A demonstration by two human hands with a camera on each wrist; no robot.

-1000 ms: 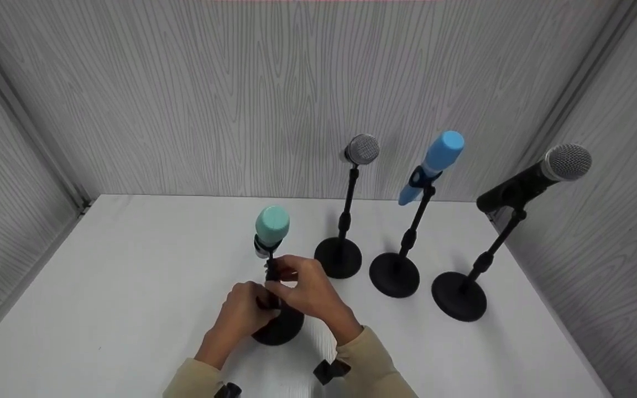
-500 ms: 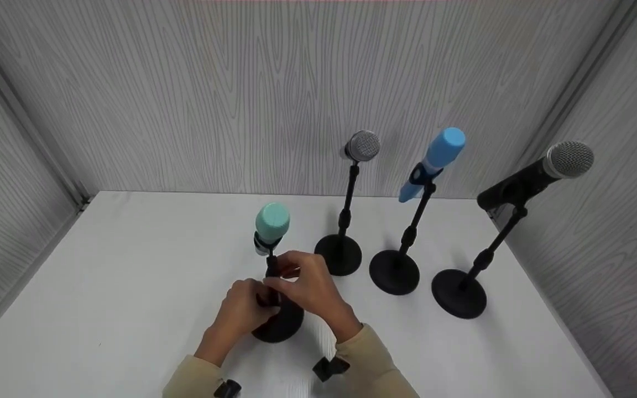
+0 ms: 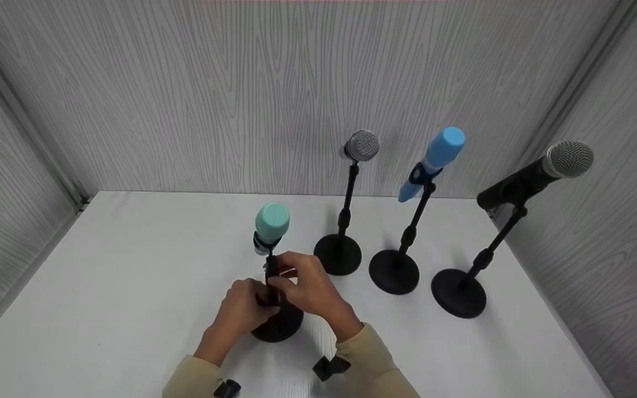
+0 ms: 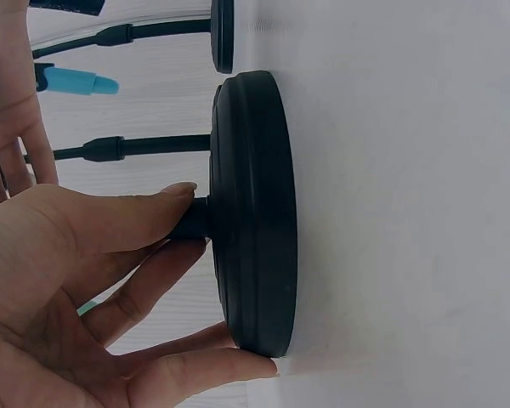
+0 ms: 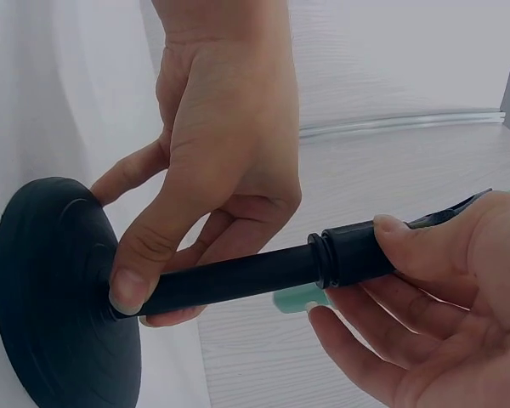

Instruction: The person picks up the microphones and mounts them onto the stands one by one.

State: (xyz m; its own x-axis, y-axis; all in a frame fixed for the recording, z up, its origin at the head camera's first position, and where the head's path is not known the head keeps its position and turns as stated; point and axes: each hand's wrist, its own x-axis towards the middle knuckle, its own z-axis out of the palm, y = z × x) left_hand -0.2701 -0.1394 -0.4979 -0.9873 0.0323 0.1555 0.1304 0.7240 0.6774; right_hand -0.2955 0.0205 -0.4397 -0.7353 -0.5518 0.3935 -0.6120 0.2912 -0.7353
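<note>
A teal-headed microphone sits in the clip of a black desktop microphone stand on the white table. Low on the stand's pole, just above the round base, my left hand pinches between thumb and fingers; one of its fingertips touches the base's edge in the left wrist view. Higher up, my right hand grips the thicker black collar of the pole with thumb and fingers. Part of the teal microphone body shows behind the pole in the right wrist view.
To the right stand three more stands, carrying a silver-headed microphone, a blue microphone and a black microphone with a silver grille. Grey wood-grain panels enclose the white table at the back and sides.
The right thumb and fingers shift slightly about the collar. The left hand keeps its hold low on the pole, and the stands stay in place; the head view tilts a little.
</note>
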